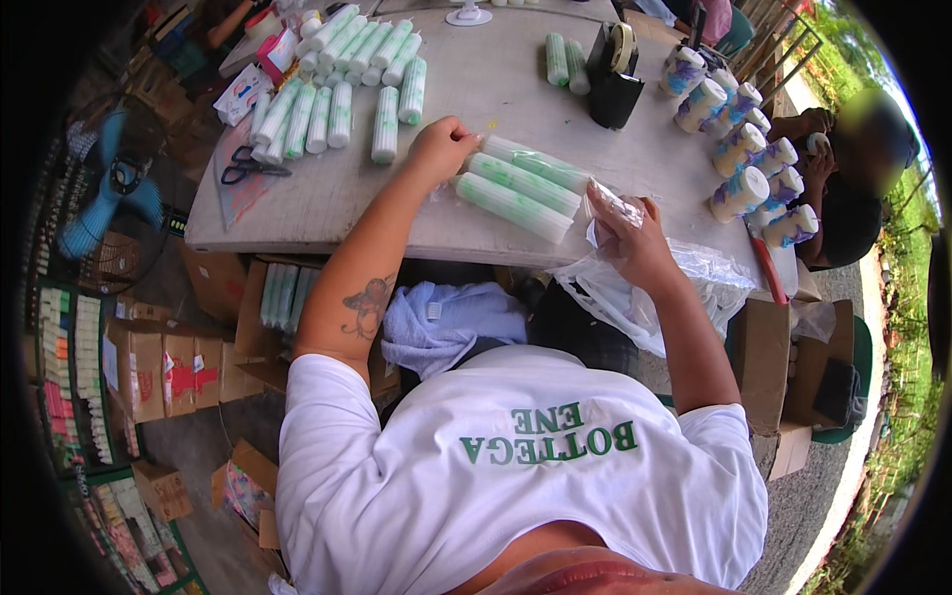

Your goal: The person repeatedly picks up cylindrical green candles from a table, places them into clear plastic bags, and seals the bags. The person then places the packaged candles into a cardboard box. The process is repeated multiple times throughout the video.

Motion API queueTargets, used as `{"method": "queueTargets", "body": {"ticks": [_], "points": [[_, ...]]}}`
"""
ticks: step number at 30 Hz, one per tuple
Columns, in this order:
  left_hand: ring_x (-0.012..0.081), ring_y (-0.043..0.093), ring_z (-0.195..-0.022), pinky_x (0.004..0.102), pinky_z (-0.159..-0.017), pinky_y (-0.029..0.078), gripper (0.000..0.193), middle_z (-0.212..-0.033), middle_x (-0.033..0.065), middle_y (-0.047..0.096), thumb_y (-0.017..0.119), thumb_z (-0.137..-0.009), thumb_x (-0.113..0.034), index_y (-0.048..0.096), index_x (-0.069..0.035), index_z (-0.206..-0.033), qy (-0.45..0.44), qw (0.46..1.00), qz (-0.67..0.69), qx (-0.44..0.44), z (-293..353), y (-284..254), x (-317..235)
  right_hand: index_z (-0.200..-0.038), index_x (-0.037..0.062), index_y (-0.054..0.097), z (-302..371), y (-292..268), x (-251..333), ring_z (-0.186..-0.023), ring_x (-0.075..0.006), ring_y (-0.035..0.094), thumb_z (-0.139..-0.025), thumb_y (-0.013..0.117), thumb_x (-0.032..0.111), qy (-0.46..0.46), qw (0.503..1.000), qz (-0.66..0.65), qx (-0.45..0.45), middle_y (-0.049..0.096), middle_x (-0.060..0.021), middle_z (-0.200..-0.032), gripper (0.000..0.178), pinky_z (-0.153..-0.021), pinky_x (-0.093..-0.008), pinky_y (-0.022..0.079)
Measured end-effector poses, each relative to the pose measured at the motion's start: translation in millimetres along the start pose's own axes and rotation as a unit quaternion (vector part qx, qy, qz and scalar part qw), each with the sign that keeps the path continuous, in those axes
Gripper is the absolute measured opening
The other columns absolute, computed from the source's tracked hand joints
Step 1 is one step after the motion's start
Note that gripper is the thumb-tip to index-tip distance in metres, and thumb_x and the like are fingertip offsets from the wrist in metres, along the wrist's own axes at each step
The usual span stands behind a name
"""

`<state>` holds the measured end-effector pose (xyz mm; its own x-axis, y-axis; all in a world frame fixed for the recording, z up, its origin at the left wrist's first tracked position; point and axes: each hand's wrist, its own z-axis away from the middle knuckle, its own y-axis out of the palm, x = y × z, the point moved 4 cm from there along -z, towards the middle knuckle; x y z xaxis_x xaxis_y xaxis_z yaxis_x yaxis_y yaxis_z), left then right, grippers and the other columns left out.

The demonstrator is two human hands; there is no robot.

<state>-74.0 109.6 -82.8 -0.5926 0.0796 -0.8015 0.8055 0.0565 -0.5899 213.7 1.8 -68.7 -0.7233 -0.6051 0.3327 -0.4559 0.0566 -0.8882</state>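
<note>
Three white cylindrical packs with green print point(521, 183), which look like wrapped candles, lie side by side near the table's front edge. My left hand point(443, 149) is closed at their far left end; what its fingers pinch is hidden. At their right end, my right hand point(635, 238) is closed on crumpled clear plastic point(617, 206). Some clear film shines over the packs. Under my right wrist, more clear plastic bags point(684, 283) spill over the table edge.
More packs point(337, 109) crowd the table's far left, beside scissors point(253, 166). A black tape dispenser point(613, 84) stands at the back. White-and-purple rolls point(739, 193) and a red-handled tool point(769, 268) sit right, near another person point(853, 198). Cardboard boxes point(164, 367) and a fan point(109, 183) are left.
</note>
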Motion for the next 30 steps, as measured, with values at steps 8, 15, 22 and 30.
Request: {"method": "queueTargets", "body": {"ticks": [8,15,22,30], "points": [[0.0123,0.050,-0.062,0.0277,-0.060,0.042,0.025,-0.068,0.0037,0.058,0.063,-0.087,-0.026,0.061,-0.002,-0.080,0.056,0.995,-0.071,-0.028,13.5,-9.2,-17.8,-0.137,0.0170,0.041,-1.9,2.3,-2.7,-0.095,-0.0288,0.053,-0.071,0.061,0.001,-0.020,0.999,-0.014,-0.030,0.058,-0.0051,-0.092,0.071,-0.095,-0.0435,0.032],[0.0114,0.053,-0.064,0.0269,-0.061,0.044,0.031,-0.073,0.0033,0.063,0.061,-0.088,-0.031,0.066,-0.001,-0.090,-0.041,0.997,0.040,0.043,2.0,-18.7,0.3,-0.136,0.0175,0.044,4.1,1.7,-9.0,-0.101,-0.0306,0.052,-0.070,0.058,0.000,-0.046,0.998,-0.010,-0.034,0.059,-0.0082,-0.101,0.070,-0.102,-0.0446,0.028],[0.0157,0.057,-0.073,0.0293,-0.068,0.047,0.031,-0.084,0.0099,0.063,0.060,-0.088,-0.030,0.065,0.000,-0.098,-0.059,0.990,0.100,0.081,1.4,-17.7,6.2,-0.138,0.0218,0.042,-3.3,-4.0,3.1,-0.104,-0.0308,0.052,-0.070,0.062,0.001,0.014,0.998,0.051,0.017,0.059,-0.0103,-0.103,0.075,-0.104,-0.0454,0.027],[0.0273,0.050,-0.098,0.0391,-0.087,0.038,0.036,-0.104,0.0095,0.052,0.069,-0.080,-0.030,0.054,-0.008,-0.105,0.413,0.872,-0.185,-0.188,123.0,-22.7,-57.8,-0.123,0.0190,0.054,3.8,-12.0,-7.0,-0.102,-0.0287,0.052,-0.071,0.057,-0.009,-0.054,0.992,-0.113,-0.001,0.059,-0.0077,-0.101,0.059,-0.105,-0.0453,0.025]]}}
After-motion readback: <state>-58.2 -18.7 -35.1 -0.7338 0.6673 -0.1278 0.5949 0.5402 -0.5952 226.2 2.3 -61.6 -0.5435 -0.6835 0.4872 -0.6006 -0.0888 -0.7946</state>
